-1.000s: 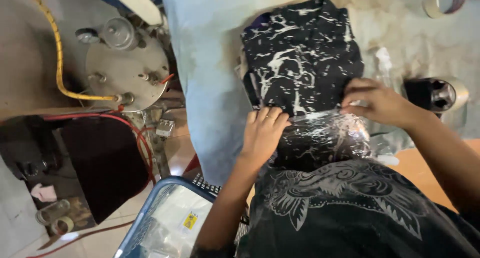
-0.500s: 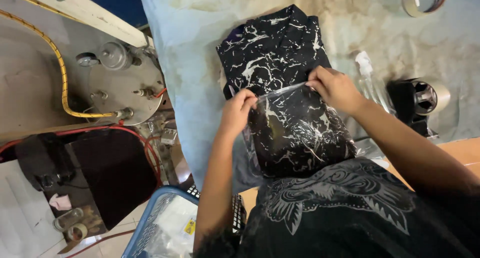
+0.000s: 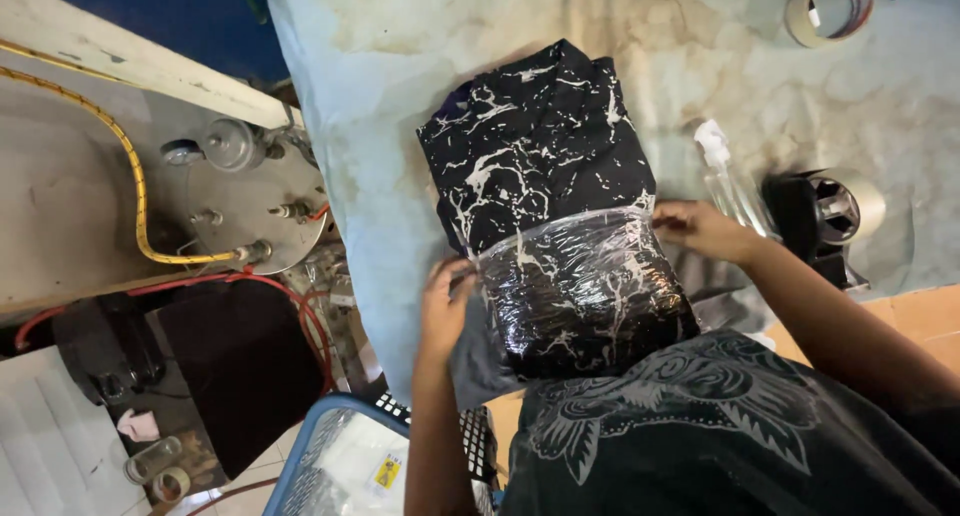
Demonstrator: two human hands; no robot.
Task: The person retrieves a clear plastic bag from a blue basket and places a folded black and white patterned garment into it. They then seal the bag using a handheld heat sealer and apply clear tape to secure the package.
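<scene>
A folded black garment with white marbled streaks (image 3: 540, 146) lies on a stained pale blue table cover (image 3: 380, 176). Its near half sits inside a clear plastic bag (image 3: 585, 296). My left hand (image 3: 445, 306) grips the bag's left edge near its mouth. My right hand (image 3: 705, 231) pinches the bag's right corner at the mouth. The far half of the garment sticks out of the bag uncovered.
A tape roll (image 3: 825, 11) lies at the far right. A black tape dispenser (image 3: 825, 221) and a clear spray bottle (image 3: 725, 176) stand right of the garment. A round metal tank with yellow hose (image 3: 250, 201) is left. A blue basket (image 3: 340, 466) sits below.
The bag's mouth has slid farther up the garment, covering more of it. Both hands moved along the bag's edges with it.
</scene>
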